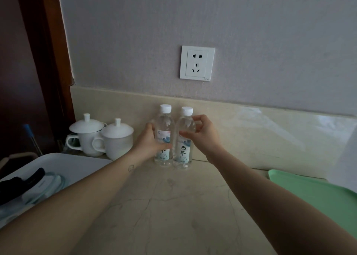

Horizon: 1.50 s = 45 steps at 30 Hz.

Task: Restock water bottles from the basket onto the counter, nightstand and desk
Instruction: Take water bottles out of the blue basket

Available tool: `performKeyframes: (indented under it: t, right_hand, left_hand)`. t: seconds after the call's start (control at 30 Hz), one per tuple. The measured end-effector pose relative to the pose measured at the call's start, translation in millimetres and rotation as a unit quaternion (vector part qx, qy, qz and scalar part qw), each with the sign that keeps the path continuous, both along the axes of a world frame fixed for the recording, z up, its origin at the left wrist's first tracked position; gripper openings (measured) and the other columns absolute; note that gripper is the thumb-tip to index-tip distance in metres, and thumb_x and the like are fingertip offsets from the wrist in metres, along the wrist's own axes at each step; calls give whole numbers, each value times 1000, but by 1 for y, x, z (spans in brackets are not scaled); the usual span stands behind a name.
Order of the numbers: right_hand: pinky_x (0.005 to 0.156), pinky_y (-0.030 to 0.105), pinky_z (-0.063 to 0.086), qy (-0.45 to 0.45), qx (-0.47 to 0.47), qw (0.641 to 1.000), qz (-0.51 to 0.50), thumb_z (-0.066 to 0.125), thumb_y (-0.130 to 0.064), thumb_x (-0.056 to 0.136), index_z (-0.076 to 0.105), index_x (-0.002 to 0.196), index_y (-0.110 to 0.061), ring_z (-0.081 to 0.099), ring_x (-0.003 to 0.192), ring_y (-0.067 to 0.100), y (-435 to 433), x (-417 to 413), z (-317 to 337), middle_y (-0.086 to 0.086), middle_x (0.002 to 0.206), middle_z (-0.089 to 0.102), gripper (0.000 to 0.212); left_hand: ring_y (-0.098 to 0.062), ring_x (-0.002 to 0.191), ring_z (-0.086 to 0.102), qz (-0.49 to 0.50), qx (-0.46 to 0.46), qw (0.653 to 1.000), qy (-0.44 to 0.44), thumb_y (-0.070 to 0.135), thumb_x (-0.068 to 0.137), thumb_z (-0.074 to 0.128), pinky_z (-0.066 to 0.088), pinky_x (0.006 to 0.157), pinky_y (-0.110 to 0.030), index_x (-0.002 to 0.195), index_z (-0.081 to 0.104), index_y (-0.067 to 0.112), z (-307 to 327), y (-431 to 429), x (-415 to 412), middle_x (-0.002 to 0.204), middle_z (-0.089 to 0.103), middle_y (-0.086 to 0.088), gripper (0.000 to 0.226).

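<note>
Two clear water bottles with white caps stand upright side by side on the beige marble counter [173, 206], close to the back wall. My left hand [149, 141] wraps the left bottle [164, 123] around its label. My right hand [204, 134] holds the right bottle [184, 125], thumb in front and fingers curled behind its upper body. Both bottles rest on the counter. No basket is in view.
Two white lidded cups [100, 137] stand left of the bottles. A white tray [63, 164] with dark items and a glass lid lies at the front left. A green tray [316, 195] lies at the right. A wall socket [197, 62] sits above the bottles.
</note>
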State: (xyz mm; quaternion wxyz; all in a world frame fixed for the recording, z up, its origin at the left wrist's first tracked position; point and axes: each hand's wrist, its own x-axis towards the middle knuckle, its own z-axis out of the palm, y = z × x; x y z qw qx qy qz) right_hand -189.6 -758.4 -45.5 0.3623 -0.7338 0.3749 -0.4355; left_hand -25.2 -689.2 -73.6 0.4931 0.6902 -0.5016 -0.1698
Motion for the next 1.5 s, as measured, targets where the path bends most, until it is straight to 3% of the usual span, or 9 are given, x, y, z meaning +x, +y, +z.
performKeyframes:
  t: [0.67, 0.87, 0.93, 1.03, 1.17, 1.3, 1.5]
  right_hand:
    - [87, 45, 55, 19, 5, 999, -51, 83, -31, 72, 50, 122, -20, 64, 101, 22, 9, 7, -1, 5, 114, 63, 61]
    - [90, 45, 54, 39, 25, 999, -28, 82, -32, 74, 45, 131, -16, 63, 105, 24, 10, 2, 2, 9, 117, 64, 70]
    - [93, 44, 52, 38, 34, 998, -30, 82, -35, 74, 44, 133, -14, 62, 107, 24, 12, -2, 5, 9, 118, 63, 73]
    - [89, 37, 51, 41, 37, 998, -38, 77, -43, 78, 45, 132, -14, 61, 102, 21, 15, -11, 10, 8, 113, 62, 69]
    - [81, 31, 47, 35, 21, 997, -60, 67, -50, 84, 48, 128, -18, 57, 95, 17, 22, -31, 19, 2, 105, 58, 57]
    - [85, 35, 50, 36, 6, 994, -103, 65, -45, 88, 53, 121, -20, 60, 95, 18, 27, -71, 26, 1, 103, 63, 44]
    - [72, 28, 43, 30, -21, 980, -197, 63, -35, 89, 58, 114, -20, 59, 81, 17, 38, -180, 33, -3, 89, 64, 30]
  left_hand:
    - [-22, 111, 60, -6, 0, 1000, -18, 25, 73, 84, 53, 94, -45, 118, 35, 15, -2, 0, -1, 121, 58, -4, 68]
    - [-24, 123, 50, 3, -20, 1000, -16, 26, 75, 83, 47, 98, -36, 140, 16, 13, -2, -1, -7, 141, 39, -8, 94]
    - [-21, 121, 46, 11, -49, 998, -43, 31, 76, 81, 43, 92, -30, 143, 13, 14, 2, 1, -13, 139, 33, -8, 96]
    - [-11, 110, 41, 50, -164, 980, -99, 39, 78, 75, 37, 87, -22, 138, 22, 15, 16, 7, -23, 130, 30, 0, 84]
    - [-16, 117, 45, 60, -286, 941, -170, 18, 83, 72, 37, 94, -22, 131, 38, 8, 34, 14, -44, 127, 40, -5, 60]
    - [-20, 112, 50, 7, -317, 919, -234, 14, 83, 67, 42, 94, -31, 123, 48, 7, 44, 18, -86, 119, 51, -8, 46]
    - [-27, 110, 54, -96, -321, 895, -294, 13, 83, 64, 44, 94, -41, 122, 52, 2, 56, 16, -187, 118, 55, -12, 43]
